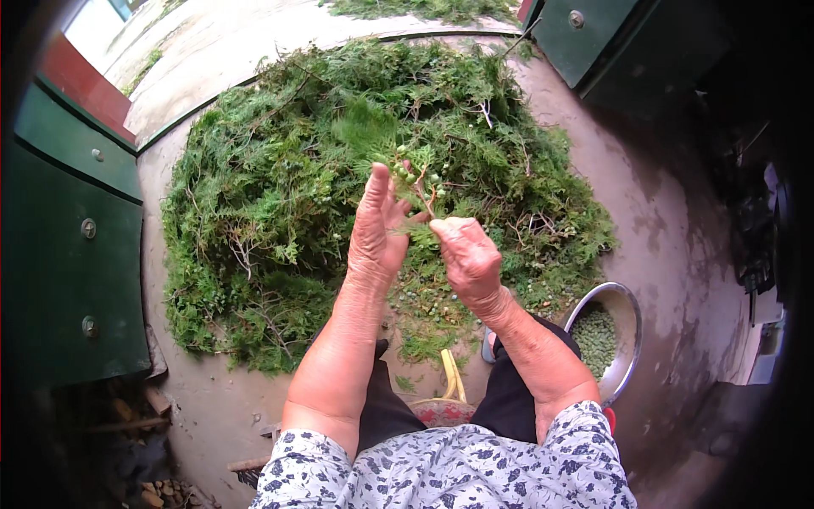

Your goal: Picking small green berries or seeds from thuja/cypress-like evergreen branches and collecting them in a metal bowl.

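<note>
My right hand (468, 261) is closed on the thin woody stem of a green conifer sprig (426, 197), pinching its lower end. Small round green cones cluster along the sprig, and its tip is blurred. My left hand (383, 222) is raised beside it with the palm turned toward the sprig. Its fingers are stretched out, some partly hidden behind the twig and cones. Beneath both hands spreads a large heap of cut conifer branches (280, 170).
By my right leg, a metal basin (634, 327) contains many green cones (596, 339). Dark green metal doors (76, 229) stand on the left, with another door (585, 34) at the upper right. A yellow forked piece (451, 373) and a patterned red seat (443, 413) show between my legs.
</note>
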Tool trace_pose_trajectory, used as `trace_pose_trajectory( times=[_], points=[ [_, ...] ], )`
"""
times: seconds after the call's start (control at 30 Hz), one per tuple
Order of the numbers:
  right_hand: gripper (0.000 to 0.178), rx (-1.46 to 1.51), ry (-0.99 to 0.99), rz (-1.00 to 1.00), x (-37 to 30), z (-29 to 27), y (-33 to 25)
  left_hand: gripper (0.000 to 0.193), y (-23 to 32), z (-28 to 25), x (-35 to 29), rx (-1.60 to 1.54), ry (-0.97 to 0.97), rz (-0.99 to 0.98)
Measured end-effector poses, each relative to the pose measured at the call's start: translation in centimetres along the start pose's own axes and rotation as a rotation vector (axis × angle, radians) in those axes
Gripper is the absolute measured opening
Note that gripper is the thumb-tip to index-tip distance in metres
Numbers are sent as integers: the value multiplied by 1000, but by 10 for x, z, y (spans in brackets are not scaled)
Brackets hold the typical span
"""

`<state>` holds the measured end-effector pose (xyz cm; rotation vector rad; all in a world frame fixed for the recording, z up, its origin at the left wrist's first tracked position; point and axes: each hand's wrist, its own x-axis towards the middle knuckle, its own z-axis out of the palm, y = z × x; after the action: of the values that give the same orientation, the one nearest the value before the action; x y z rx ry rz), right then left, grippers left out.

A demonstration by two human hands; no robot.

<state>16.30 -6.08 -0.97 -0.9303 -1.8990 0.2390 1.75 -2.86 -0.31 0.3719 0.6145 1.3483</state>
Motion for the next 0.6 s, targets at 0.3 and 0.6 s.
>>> trace_pose_trajectory(
  times=[0.3,0.6],
  points=[
    [27,178,-221,42,10,-12,3,33,-23,12,10,259,211,-11],
    [37,236,-40,331,35,-23,22,35,-44,25,9,333,27,56]
  ],
)
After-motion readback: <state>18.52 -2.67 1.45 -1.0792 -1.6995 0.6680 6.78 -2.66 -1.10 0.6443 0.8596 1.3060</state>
